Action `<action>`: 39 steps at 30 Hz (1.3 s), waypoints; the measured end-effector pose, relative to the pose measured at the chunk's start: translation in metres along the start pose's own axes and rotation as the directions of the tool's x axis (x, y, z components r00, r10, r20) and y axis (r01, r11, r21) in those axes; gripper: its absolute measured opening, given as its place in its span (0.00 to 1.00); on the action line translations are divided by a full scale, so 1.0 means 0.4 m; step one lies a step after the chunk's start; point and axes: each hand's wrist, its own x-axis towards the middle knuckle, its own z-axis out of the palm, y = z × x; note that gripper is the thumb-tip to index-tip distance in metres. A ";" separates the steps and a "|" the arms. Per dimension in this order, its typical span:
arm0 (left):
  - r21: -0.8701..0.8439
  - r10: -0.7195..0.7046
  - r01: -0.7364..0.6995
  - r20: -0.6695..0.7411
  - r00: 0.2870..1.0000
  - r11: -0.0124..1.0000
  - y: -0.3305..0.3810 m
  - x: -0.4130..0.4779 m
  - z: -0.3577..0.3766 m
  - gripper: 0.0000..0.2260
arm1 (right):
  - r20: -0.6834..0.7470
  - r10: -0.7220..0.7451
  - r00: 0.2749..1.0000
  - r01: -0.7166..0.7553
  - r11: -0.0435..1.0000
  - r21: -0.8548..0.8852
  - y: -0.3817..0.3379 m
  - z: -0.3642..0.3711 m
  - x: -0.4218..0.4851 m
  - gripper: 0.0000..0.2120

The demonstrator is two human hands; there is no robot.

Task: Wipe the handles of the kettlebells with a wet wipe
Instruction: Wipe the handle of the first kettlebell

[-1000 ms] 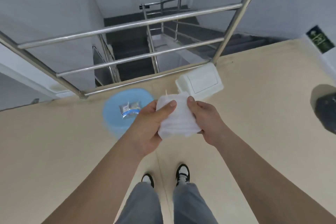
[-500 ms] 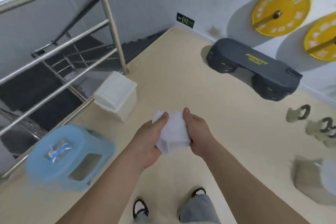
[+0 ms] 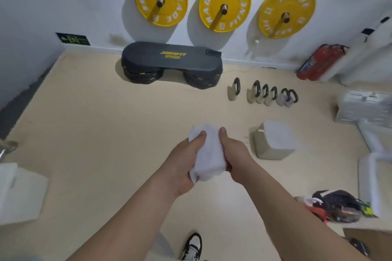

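A white wet wipe is bunched between both hands at the centre of the head view. My left hand grips its left side with the thumb on top, and my right hand grips its right side the same way. Several small kettlebells with black handles stand in a row on the beige floor, well beyond the hands and to the right. The leftmost kettlebell stands slightly apart from the others.
A black step platform sits by the wall under three yellow weight plates. A beige box stands right of my hands. A red fire extinguisher, white bin, grey crate and dark bag ring the floor.
The view has swung right from the stair railing and blue stool to the wall with the kettlebells. Both hands have kept hold of the wipe, now more bunched.
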 end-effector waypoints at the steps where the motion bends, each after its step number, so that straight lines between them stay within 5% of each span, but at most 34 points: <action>1: 0.003 -0.014 0.014 0.019 1.000 1.000 0.006 0.030 0.048 0.16 | -0.015 0.020 1.000 -0.019 0.999 0.038 -0.019 -0.044 0.021 0.27; 12: 0.138 -0.117 0.092 0.186 0.976 0.986 0.166 0.437 0.426 0.19 | -0.042 0.097 0.994 -0.063 0.863 0.500 -0.236 -0.402 0.272 0.28; 19: 0.237 -0.281 0.208 0.334 0.900 0.949 0.230 0.702 0.745 0.19 | -0.314 0.173 0.933 -0.019 0.899 0.438 -0.388 -0.693 0.465 0.28; 23: 0.222 -0.309 0.247 0.310 0.899 0.943 0.223 0.895 0.924 0.17 | -0.254 0.113 0.961 -0.014 0.932 0.363 -0.477 -0.909 0.608 0.23; 26: 0.196 -0.270 0.224 0.258 0.928 0.955 0.226 1.015 1.061 0.14 | -0.176 0.032 0.984 0.017 0.963 0.270 -0.548 -1.067 0.733 0.09; 39: 0.220 -0.091 0.066 0.108 0.990 0.973 0.392 1.421 1.309 0.14 | -0.178 -0.021 0.984 0.055 0.981 0.186 -0.886 -1.290 1.222 0.08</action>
